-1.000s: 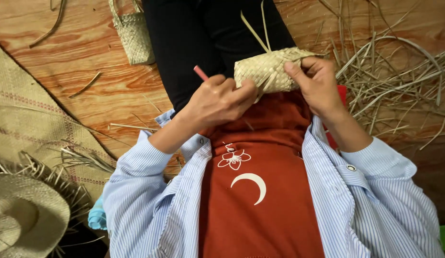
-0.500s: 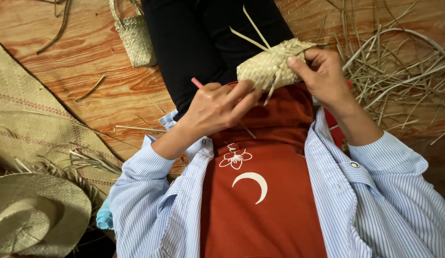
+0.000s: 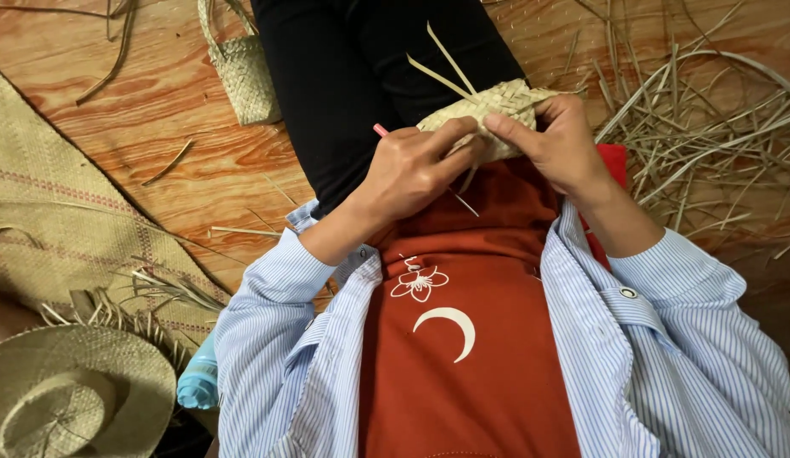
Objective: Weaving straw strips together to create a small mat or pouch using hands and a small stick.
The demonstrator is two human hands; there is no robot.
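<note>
A small woven straw pouch (image 3: 497,102) rests over my lap, with loose strips sticking up from its top. My left hand (image 3: 412,165) grips its near left edge, and a thin pink tool (image 3: 380,130) pokes out behind the knuckles. My right hand (image 3: 560,140) pinches the pouch's right side with thumb and fingers. Both hands touch the weave just above my red shirt.
A small woven basket with a handle (image 3: 242,72) stands on the wooden floor at upper left. A woven mat (image 3: 64,220) and a straw hat (image 3: 68,399) lie at left, a light blue bottle (image 3: 197,382) beside the hat. Loose straw strips (image 3: 700,119) pile at right.
My hands and the pouch have shifted slightly, and the left fingers have closed further onto the pouch's edge. The view has tilted a little.
</note>
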